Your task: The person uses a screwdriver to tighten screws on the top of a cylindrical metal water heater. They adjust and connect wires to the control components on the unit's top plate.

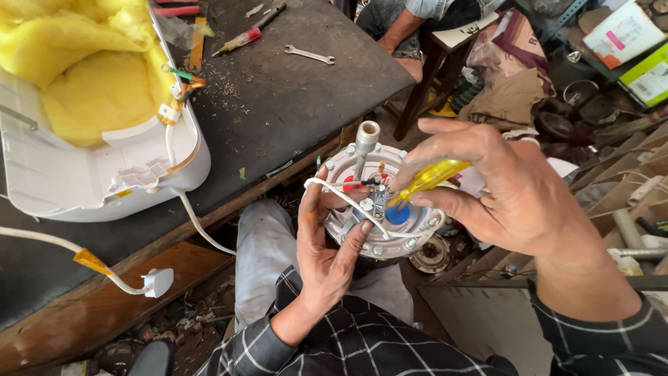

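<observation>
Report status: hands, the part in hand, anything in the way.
Left hand grips round metal flange plate. Right hand holds yellow-handled screwdriver at its centre. White wire loops across the plate face, near the tip.

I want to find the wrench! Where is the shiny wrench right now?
In the head view the wrench lies flat on the dark workbench, near the top middle, just right of the red-handled screwdriver and far above both hands.

This is a repair workshop, cluttered and well used. A worn dark workbench (278, 97) carries a spanner (309, 54), a screwdriver (238, 42) and an opened white appliance casing (104, 181) lined with yellow foam. Right of the bench, scrap parts and boxes (626, 42) pile up.
</observation>
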